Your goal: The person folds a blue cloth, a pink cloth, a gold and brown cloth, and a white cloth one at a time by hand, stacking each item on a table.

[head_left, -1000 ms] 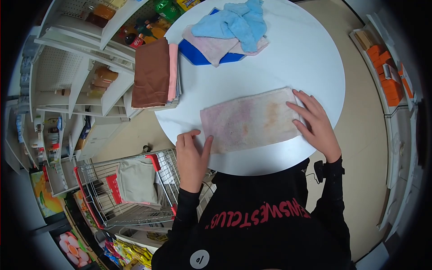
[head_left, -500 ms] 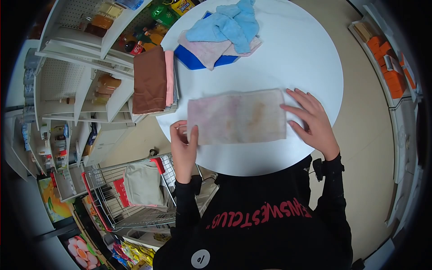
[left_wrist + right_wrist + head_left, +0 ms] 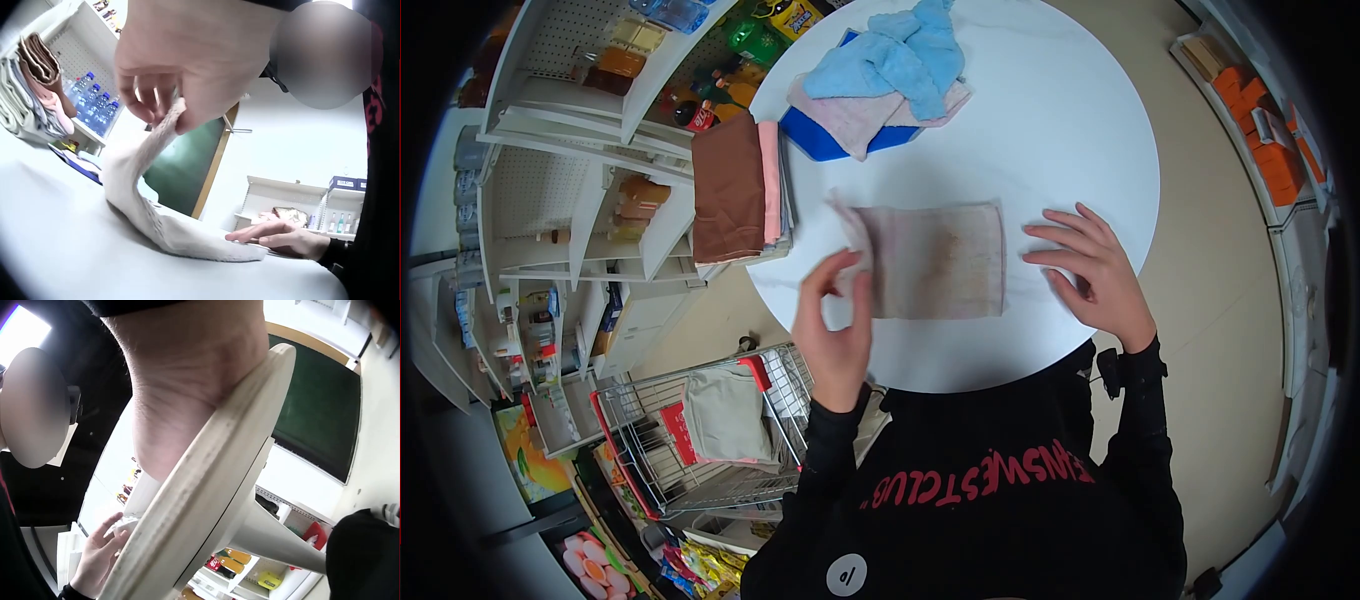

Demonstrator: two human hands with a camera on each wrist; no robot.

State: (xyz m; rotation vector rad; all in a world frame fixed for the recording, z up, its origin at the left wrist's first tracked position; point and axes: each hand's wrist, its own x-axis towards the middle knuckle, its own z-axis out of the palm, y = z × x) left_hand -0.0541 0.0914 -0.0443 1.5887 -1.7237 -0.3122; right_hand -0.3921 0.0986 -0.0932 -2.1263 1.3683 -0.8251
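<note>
A stained, pale pinkish cloth (image 3: 940,265) lies on the round white table (image 3: 1060,120). My left hand (image 3: 835,335) pinches its left end between thumb and fingers and holds that end up off the tabletop. In the left wrist view the cloth (image 3: 134,181) curves from the raised end down to the table. To the right of the cloth, my right hand (image 3: 1095,275) rests at the table with fingers spread and relaxed, gripping nothing. The right wrist view shows mostly the table rim (image 3: 206,462), which hides those fingers.
Toward the back, a light blue cloth (image 3: 900,60) and a pale pink cloth (image 3: 845,115) lie on a blue tray (image 3: 810,140). Folded cloths, a brown one (image 3: 728,190) uppermost, are stacked at the table's left edge. A shopping cart (image 3: 640,470) stands lower left beside shelves.
The cloth, flat a second ago, has shifted left from the right hand; its left end is now raised by my left hand and bent up. My right hand stays near the right edge.
</note>
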